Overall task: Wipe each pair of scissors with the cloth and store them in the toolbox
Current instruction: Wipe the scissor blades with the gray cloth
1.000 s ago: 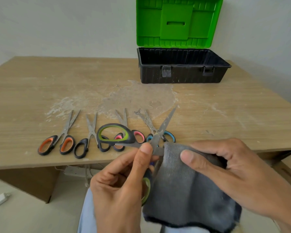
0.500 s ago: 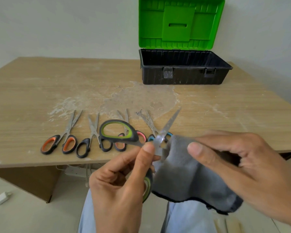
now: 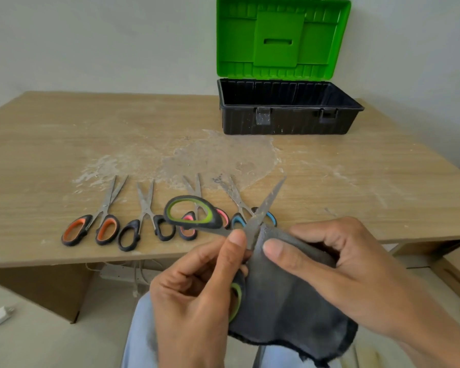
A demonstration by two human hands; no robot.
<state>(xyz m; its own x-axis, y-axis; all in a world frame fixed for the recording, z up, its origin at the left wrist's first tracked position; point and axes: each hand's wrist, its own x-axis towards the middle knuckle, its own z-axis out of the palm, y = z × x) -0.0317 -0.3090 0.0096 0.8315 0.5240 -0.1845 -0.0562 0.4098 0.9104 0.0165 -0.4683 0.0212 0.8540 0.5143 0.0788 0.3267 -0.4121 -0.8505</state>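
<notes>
So the person's left hand (image 3: 197, 296) is pinching the green-handled scissors (image 3: 194, 212) right around the pivot, thumb on top and fingers curled underneath, with the blades spread wide open. One handle loop sticks up and to the left over the table edge, the other is tucked down behind the hand, and one blade points up and to the right. The right hand (image 3: 337, 269) has its fingers closed on the dark grey cloth (image 3: 284, 301), thumb pressing the cloth's top edge right against the blade near the pivot; the rest of the cloth hangs down over the lap. Four more pairs lie in a row along the near edge of the wooden table (image 3: 356, 181), blades pointing away: orange-handled scissors (image 3: 91, 229) furthest left, then black-handled scissors (image 3: 144, 229), pink-handled scissors (image 3: 189, 229) and blue-handled scissors (image 3: 239, 219), the last two partly hidden behind the held pair. The toolbox (image 3: 287, 120) sits at the far right of the table, green lid (image 3: 282, 38) standing upright and open; the black tub looks empty, though its floor is hard to see from here.
</notes>
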